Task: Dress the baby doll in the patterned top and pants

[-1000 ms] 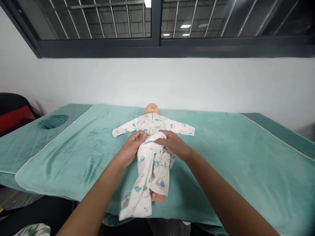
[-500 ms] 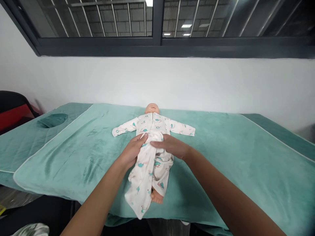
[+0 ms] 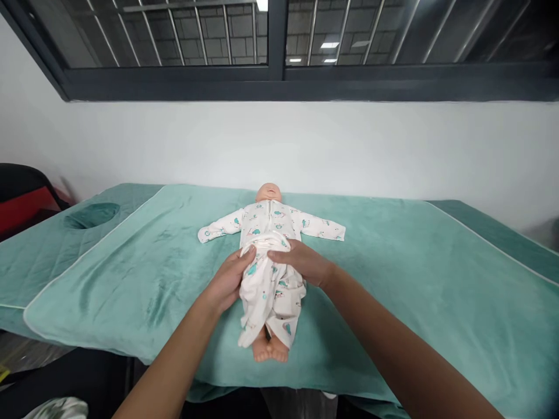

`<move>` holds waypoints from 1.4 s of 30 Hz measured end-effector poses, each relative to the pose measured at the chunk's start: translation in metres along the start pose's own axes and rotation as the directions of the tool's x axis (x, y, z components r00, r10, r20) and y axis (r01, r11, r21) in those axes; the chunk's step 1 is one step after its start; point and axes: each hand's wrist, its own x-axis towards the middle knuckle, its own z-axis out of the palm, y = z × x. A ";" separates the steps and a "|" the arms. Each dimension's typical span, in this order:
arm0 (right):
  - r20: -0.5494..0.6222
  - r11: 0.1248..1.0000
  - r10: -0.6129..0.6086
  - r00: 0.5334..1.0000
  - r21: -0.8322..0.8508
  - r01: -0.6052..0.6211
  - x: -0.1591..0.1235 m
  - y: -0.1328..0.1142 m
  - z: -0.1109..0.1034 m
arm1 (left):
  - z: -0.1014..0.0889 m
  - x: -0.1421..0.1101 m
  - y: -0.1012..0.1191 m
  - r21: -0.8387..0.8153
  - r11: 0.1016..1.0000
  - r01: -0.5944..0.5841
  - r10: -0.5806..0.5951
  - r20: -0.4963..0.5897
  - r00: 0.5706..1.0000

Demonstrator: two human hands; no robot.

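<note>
A baby doll (image 3: 269, 192) lies on its back on a teal towel (image 3: 131, 267), head toward the wall. It wears a white printed romper (image 3: 271, 279), sleeves spread out to both sides. My left hand (image 3: 229, 279) grips the romper's waist on the doll's left side as I see it. My right hand (image 3: 301, 259) grips the bunched fabric at the waist on the other side. Both bare feet (image 3: 271, 351) stick out of the trouser legs near the table's front edge.
The towel covers a padded table (image 3: 502, 233) with a face hole (image 3: 91, 214) at the far left. A white wall and a dark window frame stand behind. A black and red chair (image 3: 21, 198) is at the left edge; some cloth (image 3: 56, 407) lies below.
The loose trouser leg that hung over the table edge has been pulled up the doll's leg; both feet now show. My hands have stayed at the waist.
</note>
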 end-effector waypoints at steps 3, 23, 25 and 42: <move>-0.127 0.989 -0.058 0.990 0.126 0.074 0.003 0.007 0.002 | -0.004 -0.007 0.003 0.124 0.991 0.054 -0.082 0.227 0.970; -0.027 0.970 -0.035 0.999 0.238 0.041 -0.006 0.017 0.007 | 0.010 -0.027 -0.007 -0.082 0.993 0.088 -0.077 0.134 0.988; -0.007 0.982 -0.028 1.000 0.188 0.029 -0.006 0.017 0.005 | 0.009 -0.027 -0.007 -0.038 0.995 0.097 -0.091 0.136 0.987; 0.219 0.409 0.118 0.969 -0.899 0.154 0.000 0.001 0.028 | 0.023 -0.099 -0.083 -0.210 0.972 0.105 -0.204 -0.541 0.816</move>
